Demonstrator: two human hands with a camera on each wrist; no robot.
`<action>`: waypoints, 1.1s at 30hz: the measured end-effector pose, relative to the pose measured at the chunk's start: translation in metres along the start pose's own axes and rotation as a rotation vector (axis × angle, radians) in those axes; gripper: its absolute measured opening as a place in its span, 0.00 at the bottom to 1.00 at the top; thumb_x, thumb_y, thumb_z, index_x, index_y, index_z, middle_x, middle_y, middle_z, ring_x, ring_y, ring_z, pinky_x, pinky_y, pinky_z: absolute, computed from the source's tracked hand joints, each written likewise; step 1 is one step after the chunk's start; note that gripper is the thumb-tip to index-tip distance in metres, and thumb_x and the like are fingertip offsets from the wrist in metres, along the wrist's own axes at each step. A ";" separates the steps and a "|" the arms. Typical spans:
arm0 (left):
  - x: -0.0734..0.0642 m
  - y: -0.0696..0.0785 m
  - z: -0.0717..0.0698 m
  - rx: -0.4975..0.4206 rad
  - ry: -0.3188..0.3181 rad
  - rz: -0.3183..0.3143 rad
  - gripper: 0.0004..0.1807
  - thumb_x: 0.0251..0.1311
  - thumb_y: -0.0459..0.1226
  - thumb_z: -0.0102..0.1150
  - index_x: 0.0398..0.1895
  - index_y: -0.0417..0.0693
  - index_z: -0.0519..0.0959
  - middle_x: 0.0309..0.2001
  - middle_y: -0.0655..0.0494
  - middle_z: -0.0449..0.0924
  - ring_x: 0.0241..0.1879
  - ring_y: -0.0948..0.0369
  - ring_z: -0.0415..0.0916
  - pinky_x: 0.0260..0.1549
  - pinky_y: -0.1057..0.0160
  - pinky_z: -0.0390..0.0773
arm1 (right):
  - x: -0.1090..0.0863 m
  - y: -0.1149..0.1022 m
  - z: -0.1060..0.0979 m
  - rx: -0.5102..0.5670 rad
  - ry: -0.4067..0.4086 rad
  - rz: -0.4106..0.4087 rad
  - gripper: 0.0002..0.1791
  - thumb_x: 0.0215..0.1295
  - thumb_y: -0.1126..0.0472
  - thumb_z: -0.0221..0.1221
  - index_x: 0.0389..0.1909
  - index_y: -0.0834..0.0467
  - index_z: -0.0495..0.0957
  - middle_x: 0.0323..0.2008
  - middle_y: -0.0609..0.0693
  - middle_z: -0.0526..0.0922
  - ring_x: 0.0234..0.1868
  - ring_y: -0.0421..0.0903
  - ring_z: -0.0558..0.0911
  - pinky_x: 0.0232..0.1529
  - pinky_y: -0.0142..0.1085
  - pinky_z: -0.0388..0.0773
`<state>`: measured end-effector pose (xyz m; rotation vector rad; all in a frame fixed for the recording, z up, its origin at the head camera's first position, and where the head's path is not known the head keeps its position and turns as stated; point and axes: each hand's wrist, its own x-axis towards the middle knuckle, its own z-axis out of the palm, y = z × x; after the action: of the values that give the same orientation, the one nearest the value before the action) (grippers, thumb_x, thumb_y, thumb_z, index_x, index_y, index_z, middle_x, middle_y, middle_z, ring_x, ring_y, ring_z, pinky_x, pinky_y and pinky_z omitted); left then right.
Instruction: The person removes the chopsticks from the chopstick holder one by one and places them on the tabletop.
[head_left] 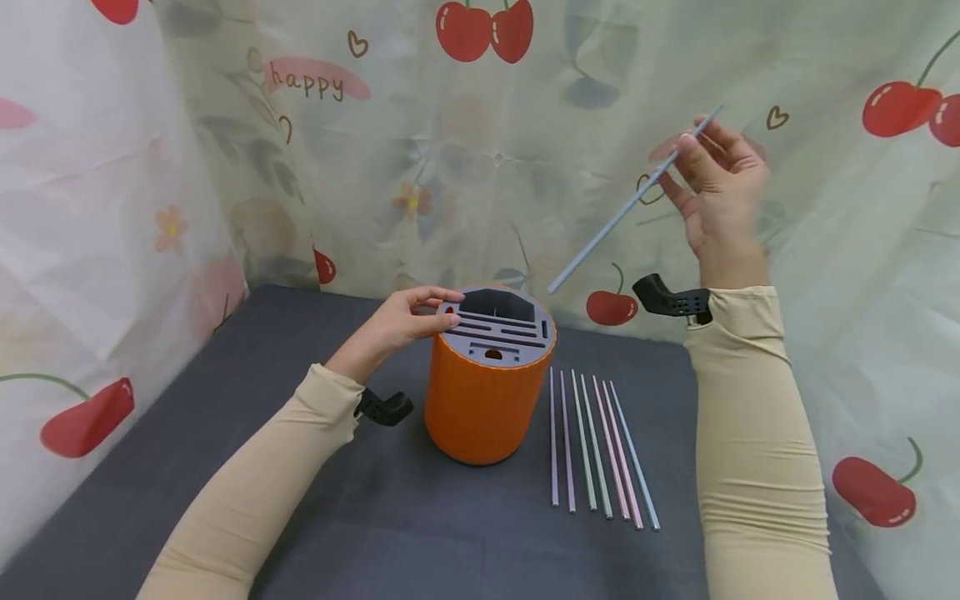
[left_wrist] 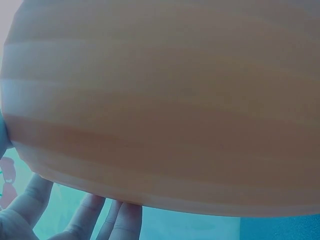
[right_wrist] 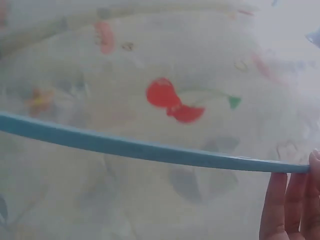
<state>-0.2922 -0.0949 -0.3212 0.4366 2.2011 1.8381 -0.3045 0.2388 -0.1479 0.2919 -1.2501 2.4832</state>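
My right hand [head_left: 723,187], raised in front of the back curtain, pinches a light blue chopstick [head_left: 615,223] near its thin end. Its thicker end slants down left, above and beyond the holder's right rim. The right wrist view shows the same chopstick [right_wrist: 135,148] across the frame, fingertips at its right end. My left hand [head_left: 401,327] holds the rim of an orange cylindrical holder [head_left: 480,408] at its left, the thumb on the slotted grey top [head_left: 498,329]. In the left wrist view, fingers [left_wrist: 85,215] touch the orange wall [left_wrist: 160,110].
Several chopsticks [head_left: 588,442] in purple, green, pink and blue lie side by side on the dark tablecloth [head_left: 420,542], right of the holder. A cherry-print curtain [head_left: 465,125] stands behind and along both sides. Each wrist wears a black camera mount [head_left: 671,300].
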 end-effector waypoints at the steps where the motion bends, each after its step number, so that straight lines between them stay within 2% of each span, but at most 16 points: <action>1: 0.000 0.000 0.000 0.002 0.002 -0.001 0.23 0.63 0.40 0.63 0.61 0.51 0.75 0.66 0.47 0.61 0.68 0.50 0.59 0.63 0.48 0.69 | 0.001 -0.005 -0.007 -0.002 0.031 -0.006 0.19 0.50 0.75 0.68 0.45 0.64 0.80 0.37 0.54 0.77 0.29 0.48 0.81 0.28 0.39 0.83; 4: -0.001 0.001 0.000 0.003 0.002 -0.003 0.23 0.63 0.40 0.63 0.61 0.51 0.75 0.66 0.47 0.62 0.67 0.50 0.60 0.63 0.49 0.70 | 0.004 -0.008 -0.037 -0.075 0.083 0.021 0.20 0.49 0.75 0.69 0.45 0.62 0.80 0.36 0.53 0.78 0.30 0.47 0.82 0.28 0.38 0.84; 7: -0.002 0.001 0.000 -0.006 -0.003 -0.006 0.24 0.63 0.40 0.63 0.62 0.50 0.74 0.66 0.47 0.61 0.67 0.51 0.61 0.63 0.49 0.69 | 0.002 0.005 -0.072 -0.250 0.101 0.101 0.20 0.51 0.75 0.68 0.45 0.58 0.80 0.33 0.50 0.80 0.30 0.43 0.84 0.30 0.36 0.84; 12: -0.003 0.001 0.000 -0.005 0.005 -0.011 0.24 0.62 0.40 0.63 0.62 0.51 0.74 0.66 0.48 0.61 0.67 0.51 0.60 0.64 0.49 0.69 | -0.008 0.049 -0.138 -0.636 0.055 0.308 0.17 0.57 0.71 0.66 0.44 0.51 0.79 0.29 0.41 0.83 0.30 0.35 0.84 0.32 0.31 0.84; 13: -0.003 0.001 0.000 -0.003 0.006 -0.011 0.24 0.62 0.41 0.63 0.62 0.51 0.75 0.66 0.48 0.62 0.67 0.51 0.60 0.63 0.49 0.69 | -0.011 0.058 -0.151 -0.704 0.039 0.348 0.17 0.58 0.70 0.65 0.47 0.52 0.79 0.28 0.40 0.84 0.30 0.35 0.84 0.33 0.30 0.83; 14: -0.003 0.001 -0.001 -0.002 0.006 -0.009 0.24 0.62 0.41 0.63 0.62 0.51 0.75 0.66 0.48 0.62 0.67 0.51 0.60 0.63 0.49 0.69 | -0.007 0.073 -0.178 -0.710 0.001 0.386 0.17 0.57 0.69 0.67 0.46 0.52 0.80 0.28 0.40 0.84 0.30 0.35 0.84 0.32 0.30 0.83; 18: -0.002 0.000 -0.001 -0.007 -0.002 0.005 0.24 0.62 0.40 0.63 0.62 0.50 0.74 0.65 0.47 0.62 0.66 0.50 0.61 0.63 0.48 0.69 | -0.020 0.106 -0.219 -0.960 -0.029 0.500 0.25 0.59 0.66 0.67 0.59 0.62 0.75 0.28 0.39 0.84 0.31 0.34 0.82 0.35 0.31 0.83; 20: -0.002 0.000 -0.001 -0.013 -0.004 0.009 0.24 0.62 0.40 0.63 0.62 0.50 0.74 0.64 0.46 0.62 0.65 0.49 0.62 0.62 0.48 0.70 | -0.027 0.119 -0.233 -1.055 -0.037 0.544 0.28 0.59 0.65 0.67 0.61 0.66 0.73 0.30 0.44 0.85 0.31 0.36 0.82 0.36 0.33 0.84; 21: -0.002 0.000 -0.001 -0.012 -0.003 0.010 0.24 0.62 0.40 0.63 0.62 0.50 0.75 0.64 0.46 0.63 0.65 0.49 0.62 0.62 0.49 0.70 | -0.037 0.120 -0.226 -1.153 -0.014 0.570 0.30 0.61 0.65 0.65 0.63 0.68 0.69 0.32 0.45 0.84 0.31 0.36 0.82 0.36 0.34 0.84; 24: -0.002 0.000 -0.001 0.005 0.000 0.012 0.24 0.62 0.41 0.63 0.61 0.52 0.75 0.64 0.48 0.64 0.64 0.50 0.63 0.62 0.49 0.70 | -0.046 0.136 -0.239 -1.243 0.010 0.631 0.28 0.60 0.66 0.65 0.61 0.69 0.71 0.38 0.52 0.83 0.31 0.39 0.81 0.33 0.35 0.84; 28: -0.002 0.000 -0.001 0.024 0.008 0.003 0.23 0.61 0.43 0.64 0.60 0.55 0.76 0.65 0.51 0.65 0.63 0.52 0.65 0.61 0.50 0.71 | -0.053 0.153 -0.253 -1.268 0.058 0.694 0.27 0.59 0.67 0.66 0.59 0.68 0.72 0.42 0.58 0.79 0.29 0.42 0.80 0.30 0.35 0.83; 33: -0.003 0.000 -0.001 0.022 0.009 -0.008 0.23 0.61 0.43 0.64 0.60 0.56 0.76 0.65 0.51 0.65 0.62 0.51 0.66 0.60 0.49 0.71 | -0.058 0.166 -0.264 -1.257 0.079 0.722 0.26 0.60 0.67 0.65 0.59 0.68 0.73 0.42 0.58 0.79 0.28 0.42 0.79 0.30 0.35 0.83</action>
<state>-0.2902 -0.0970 -0.3207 0.4246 2.2277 1.8168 -0.3235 0.3478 -0.4454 -0.6617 -2.8589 1.5346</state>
